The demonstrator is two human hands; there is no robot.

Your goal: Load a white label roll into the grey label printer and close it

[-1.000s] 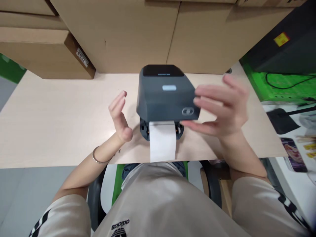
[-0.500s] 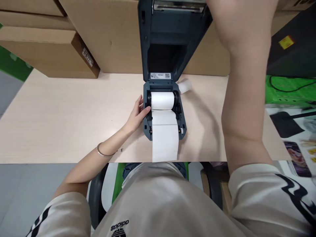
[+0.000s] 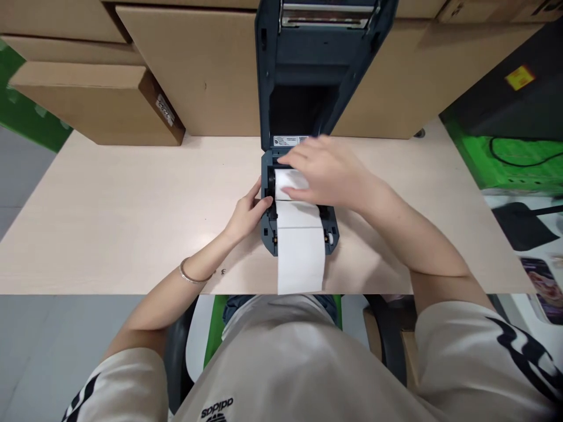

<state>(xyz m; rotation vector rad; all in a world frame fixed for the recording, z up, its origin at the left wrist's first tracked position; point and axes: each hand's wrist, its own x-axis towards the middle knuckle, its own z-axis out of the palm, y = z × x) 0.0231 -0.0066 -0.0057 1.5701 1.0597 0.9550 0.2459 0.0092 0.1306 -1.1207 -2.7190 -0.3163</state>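
Observation:
A dark label printer stands on the light wooden table with its lid raised. Inside lies a white paper roll, its strip of labels running forward over the front to the table's edge. My left hand rests against the printer's left side, thumb over the rim and fingers partly hidden. My right hand is over the roll, slightly blurred, thumb and fingers apart with nothing seen between them. It covers the right end of the roll.
Cardboard boxes line the back of the table, one smaller box at the left. On the right are a black case, a green surface with a cable, and a phone. Tiny bits lie near my left wrist.
My right hand has come down from the raised lid to the paper roll. My left hand stays at the printer's side. The whole view has shifted slightly.

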